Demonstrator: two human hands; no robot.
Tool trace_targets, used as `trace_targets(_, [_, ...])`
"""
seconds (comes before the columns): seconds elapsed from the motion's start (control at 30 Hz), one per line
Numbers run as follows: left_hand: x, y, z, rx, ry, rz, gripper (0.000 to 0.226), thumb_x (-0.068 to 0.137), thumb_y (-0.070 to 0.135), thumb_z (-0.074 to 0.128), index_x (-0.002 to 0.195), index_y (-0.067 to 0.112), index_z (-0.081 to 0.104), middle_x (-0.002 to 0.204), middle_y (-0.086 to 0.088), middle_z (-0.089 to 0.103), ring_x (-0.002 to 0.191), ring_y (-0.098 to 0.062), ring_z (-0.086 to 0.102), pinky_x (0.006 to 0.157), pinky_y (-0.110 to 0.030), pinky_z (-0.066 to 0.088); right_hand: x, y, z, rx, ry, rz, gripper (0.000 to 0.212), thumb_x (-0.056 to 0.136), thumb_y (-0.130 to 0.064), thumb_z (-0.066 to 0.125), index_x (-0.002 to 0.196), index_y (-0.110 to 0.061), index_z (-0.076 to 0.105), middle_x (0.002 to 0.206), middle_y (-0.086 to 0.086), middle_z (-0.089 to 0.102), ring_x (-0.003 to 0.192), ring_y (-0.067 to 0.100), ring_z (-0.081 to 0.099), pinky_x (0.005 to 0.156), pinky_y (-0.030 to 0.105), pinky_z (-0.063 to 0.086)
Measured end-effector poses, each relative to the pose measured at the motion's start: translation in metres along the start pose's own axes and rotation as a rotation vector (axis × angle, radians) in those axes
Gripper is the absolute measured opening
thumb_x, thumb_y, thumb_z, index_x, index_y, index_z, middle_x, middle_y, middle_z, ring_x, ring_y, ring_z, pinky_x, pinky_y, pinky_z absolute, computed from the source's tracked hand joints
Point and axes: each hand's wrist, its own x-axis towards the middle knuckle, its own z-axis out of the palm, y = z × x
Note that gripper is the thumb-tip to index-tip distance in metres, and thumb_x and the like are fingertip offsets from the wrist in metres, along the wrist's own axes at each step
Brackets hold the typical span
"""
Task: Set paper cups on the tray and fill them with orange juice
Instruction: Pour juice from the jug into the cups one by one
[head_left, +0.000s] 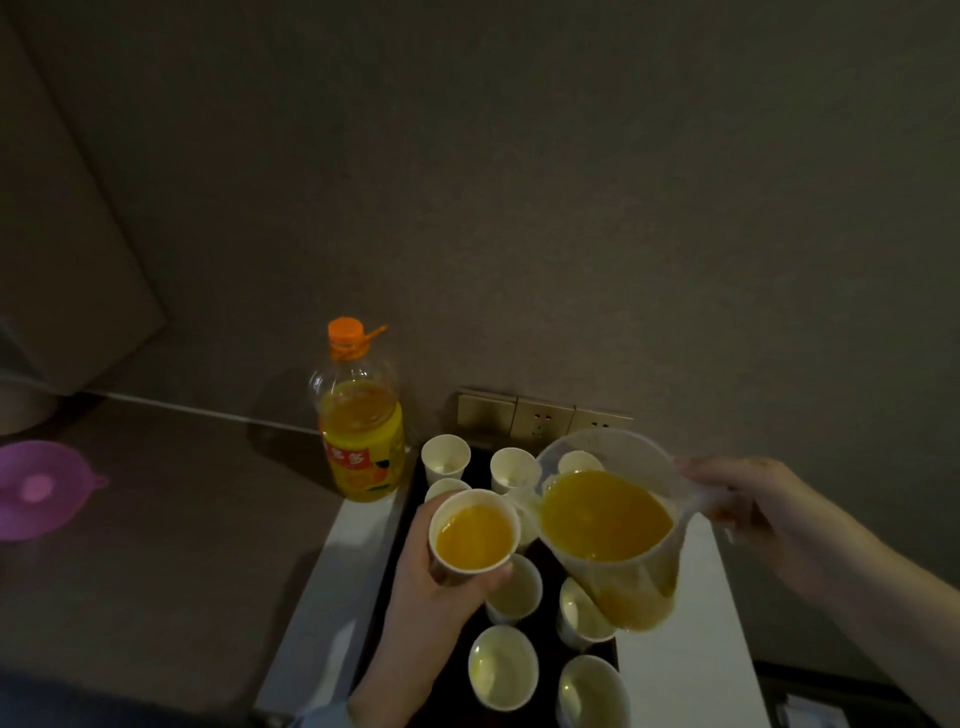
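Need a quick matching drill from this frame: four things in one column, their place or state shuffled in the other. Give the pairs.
Things:
1. bottle
2. jug
3. filled cup
4. purple lid

Place or state:
A. held in the left hand, holding juice
B. far left on the counter
C. tilted, handle in the right hand
D. upright and capped, left of the tray

Pairs: 1-D, 2-C, 3-A, 4-B

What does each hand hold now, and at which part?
The left hand grips a paper cup of juice around its side wall. The right hand holds the clear pitcher by its handle side.
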Motion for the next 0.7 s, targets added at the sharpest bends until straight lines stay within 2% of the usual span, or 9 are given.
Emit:
trace_targets(0.1, [-0.004,0.003,-0.009,-0.006,0.019,0.006,0.067,0.056,0.035,0.086,0.107,0.063,0.052,0.115,0.026,0.061,0.105,0.004,0.060,0.082,-0.026,0.053,0.003,0.013,0.003,0.245,0.021,-0.030,0.020,0.055,-0.034,0.074,0.049,-0.019,0.063,0.052,-0.001,0.047,0.044,0.006,0.042,0.044,0.020,0.035])
trace_targets(0.17, [-0.009,0.002,-0.017,0.004,0.044,0.019,0.067,0.053,0.042,0.085,0.107,0.063,0.052,0.116,0.028,0.060,0.105,0.007,0.059,0.077,-0.015,0.052,0.006,0.021,0.007,0.352,0.030,-0.075,0.023,0.060,-0.032,0.072,0.044,-0.020,0.059,0.048,-0.006,0.045,0.044,0.005,0.040,0.054,0.026,0.031])
trace_targets(0.2, [-0.013,-0.001,-0.022,0.016,0.058,0.017,0.068,0.054,0.042,0.086,0.109,0.061,0.052,0.116,0.028,0.060,0.105,0.007,0.059,0.078,-0.014,0.051,0.007,0.025,0.010,0.391,0.023,-0.096,0.026,0.061,-0.032,0.071,0.043,-0.021,0.057,0.047,-0.008,0.044,0.044,0.005,0.040,0.057,0.029,0.027])
trace_targets(0.3, [-0.023,-0.024,-0.036,0.037,0.071,-0.040,0.074,0.059,0.031,0.091,0.119,0.048,0.052,0.117,0.025,0.060,0.107,0.004,0.059,0.085,-0.024,0.046,0.010,0.033,0.019,0.464,0.051,-0.130,0.027,0.063,-0.032,0.070,0.043,-0.022,0.055,0.047,-0.009,0.042,0.048,0.006,0.038,0.058,0.031,0.024])
trace_targets(0.43, [-0.033,-0.064,-0.049,0.091,0.077,-0.131,0.071,0.063,0.015,0.089,0.119,0.035,0.052,0.112,0.017,0.063,0.104,-0.005,0.062,0.087,-0.031,0.049,0.016,0.042,0.028,0.501,0.050,-0.141,0.025,0.064,-0.033,0.074,0.048,-0.021,0.060,0.050,-0.007,0.046,0.052,0.007,0.038,0.059,0.029,0.024])
trace_targets(0.6, [-0.039,-0.103,-0.048,0.167,0.095,-0.199,0.068,0.057,0.018,0.089,0.113,0.031,0.053,0.108,-0.001,0.064,0.096,-0.011,0.064,0.080,-0.030,0.050,0.022,0.046,0.036,0.494,0.064,-0.147,0.030,0.060,-0.034,0.077,0.042,-0.022,0.056,0.048,-0.011,0.042,0.049,0.004,0.036,0.051,0.020,0.032])
trace_targets(0.7, [-0.042,-0.121,-0.045,0.221,0.093,-0.221,0.068,0.055,0.021,0.088,0.112,0.025,0.051,0.106,-0.002,0.063,0.095,-0.017,0.064,0.079,-0.038,0.053,0.024,0.051,0.039,0.545,0.071,-0.144,0.030,0.064,-0.031,0.075,0.042,-0.021,0.058,0.046,-0.012,0.044,0.047,0.003,0.039,0.057,0.024,0.032])
